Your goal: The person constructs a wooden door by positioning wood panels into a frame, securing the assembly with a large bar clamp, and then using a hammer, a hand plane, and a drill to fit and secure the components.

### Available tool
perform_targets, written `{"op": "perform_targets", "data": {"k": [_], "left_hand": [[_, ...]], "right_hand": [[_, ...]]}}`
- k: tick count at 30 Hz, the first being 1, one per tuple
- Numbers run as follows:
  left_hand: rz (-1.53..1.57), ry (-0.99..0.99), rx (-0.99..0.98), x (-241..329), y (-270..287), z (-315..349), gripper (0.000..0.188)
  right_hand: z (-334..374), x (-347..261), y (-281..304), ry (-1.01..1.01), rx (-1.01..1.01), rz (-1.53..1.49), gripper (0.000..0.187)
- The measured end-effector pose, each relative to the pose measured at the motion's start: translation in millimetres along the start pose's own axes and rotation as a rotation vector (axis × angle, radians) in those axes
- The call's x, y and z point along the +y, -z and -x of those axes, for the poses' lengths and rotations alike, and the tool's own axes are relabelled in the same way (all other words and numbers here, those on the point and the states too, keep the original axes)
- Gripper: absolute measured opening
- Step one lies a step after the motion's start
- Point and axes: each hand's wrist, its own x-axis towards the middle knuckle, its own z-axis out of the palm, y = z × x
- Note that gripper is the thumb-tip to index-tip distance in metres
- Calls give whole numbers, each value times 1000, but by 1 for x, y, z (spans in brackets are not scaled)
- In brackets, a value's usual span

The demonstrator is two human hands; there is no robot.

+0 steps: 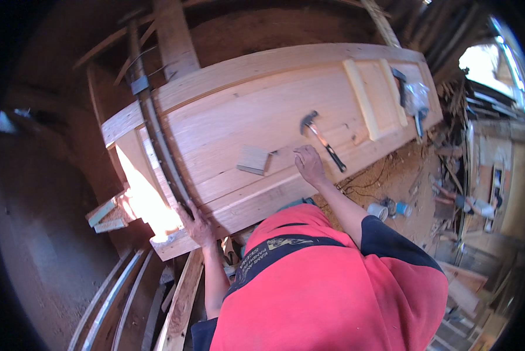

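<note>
A large panelled wooden door [262, 117] lies flat before me. Across its left end runs a long metal bar clamp [163, 146], with a blue-grey jaw at the far edge. My left hand [198, 228] is at the clamp's near end, its fingers closed around the bar by the door's near edge. Over the near part of the door, my right hand [310, 166] has its fingers curled in; what they pinch, if anything, is too small to make out. Just left of it lies a small wood block [253, 159]. A claw hammer [322, 140] with a black grip rests to its right.
Toward the door's right end lie two pale wood strips [360, 99], a second hammer [400, 86] and a clear plastic bag [416, 98]. Boards [113, 298] lean at lower left. Cans [377, 211] stand on the littered ground. Another person [479, 206] is farther right.
</note>
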Motion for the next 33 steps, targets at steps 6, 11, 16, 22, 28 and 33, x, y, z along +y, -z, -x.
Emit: {"op": "perform_targets", "data": {"k": [6, 11, 16, 22, 28, 33], "left_hand": [[52, -15, 7, 21, 9, 43, 51], [-72, 63, -119, 19, 21, 67, 47], [-151, 214, -78, 14, 51, 107, 44], [182, 841, 586, 13, 50, 208, 43], [537, 1200, 613, 28, -27, 344, 44], [449, 1196, 505, 51, -77, 347, 55]], "right_hand": [[57, 109, 57, -349, 354, -46, 26], [43, 199, 106, -323, 411, 103, 36], [6, 249, 130, -57, -205, 616, 55], [13, 308, 159, 10, -277, 637, 53], [6, 245, 165, -44, -202, 607, 49], [-18, 205, 157, 56, 18, 93, 50]]}}
